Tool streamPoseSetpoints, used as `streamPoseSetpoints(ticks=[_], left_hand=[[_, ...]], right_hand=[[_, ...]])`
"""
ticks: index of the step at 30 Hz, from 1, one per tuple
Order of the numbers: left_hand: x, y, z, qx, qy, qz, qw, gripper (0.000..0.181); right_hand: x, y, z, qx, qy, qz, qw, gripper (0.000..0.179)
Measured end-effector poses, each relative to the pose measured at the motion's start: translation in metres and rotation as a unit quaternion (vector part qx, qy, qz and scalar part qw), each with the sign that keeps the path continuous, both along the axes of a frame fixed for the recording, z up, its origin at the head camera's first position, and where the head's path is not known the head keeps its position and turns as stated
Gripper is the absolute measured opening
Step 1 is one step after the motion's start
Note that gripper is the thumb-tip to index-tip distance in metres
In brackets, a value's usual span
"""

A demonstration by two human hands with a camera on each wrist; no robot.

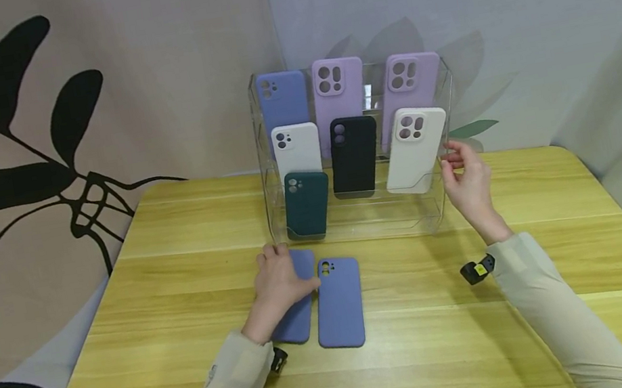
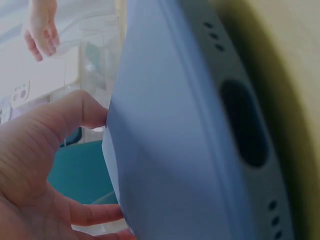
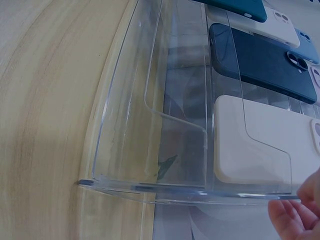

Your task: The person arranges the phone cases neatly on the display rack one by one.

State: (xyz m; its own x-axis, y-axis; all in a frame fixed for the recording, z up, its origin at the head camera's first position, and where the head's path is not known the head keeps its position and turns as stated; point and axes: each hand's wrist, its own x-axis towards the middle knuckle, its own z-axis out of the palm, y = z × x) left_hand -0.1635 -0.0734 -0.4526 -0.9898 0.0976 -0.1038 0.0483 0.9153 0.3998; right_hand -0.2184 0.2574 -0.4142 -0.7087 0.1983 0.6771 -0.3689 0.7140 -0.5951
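Note:
My left hand point(image 1: 279, 283) is over a blue phone case point(image 1: 296, 323) on the table. In the left wrist view its thumb and fingers grip opposite edges of that case point(image 2: 165, 125), whose bottom end, with port cutouts, faces the camera. A second blue phone case point(image 1: 340, 309) lies flat just right of it. My right hand point(image 1: 470, 184) is at the right side of a clear acrylic display stand point(image 1: 384, 226). In the right wrist view its fingertips point(image 3: 287, 215) pinch the side panel's edge, beside a white phone case point(image 3: 260, 142).
The tiered stand bears several upright cases: blue point(image 1: 284, 106) and two lilac ones point(image 1: 341, 99) at the back, white point(image 1: 297, 145), black point(image 1: 354, 156) and off-white point(image 1: 418, 152) in the middle, dark green point(image 1: 308, 205) in front. A wall with printed leaves rises behind the wooden table point(image 1: 436, 351).

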Motion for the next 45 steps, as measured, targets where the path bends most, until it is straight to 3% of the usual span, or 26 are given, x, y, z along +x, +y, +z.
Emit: streamPoseSetpoints(ticks=[26, 35, 45], left_hand=[[-0.002, 0.048, 0.027, 0.053, 0.072, -0.037, 0.9953, 0.086], [-0.004, 0.069, 0.039, 0.084, 0.122, -0.06, 0.9872, 0.08], [-0.018, 0.094, 0.056, 0.114, 0.168, -0.055, 0.9776, 0.08]], right_hand=[[0.0, 0.002, 0.0, 0.01, -0.01, 0.003, 0.9999, 0.025], [-0.001, 0.002, -0.001, 0.007, -0.001, 0.002, 1.0, 0.024], [-0.001, 0.001, -0.002, 0.013, 0.007, 0.0, 0.9999, 0.024]])
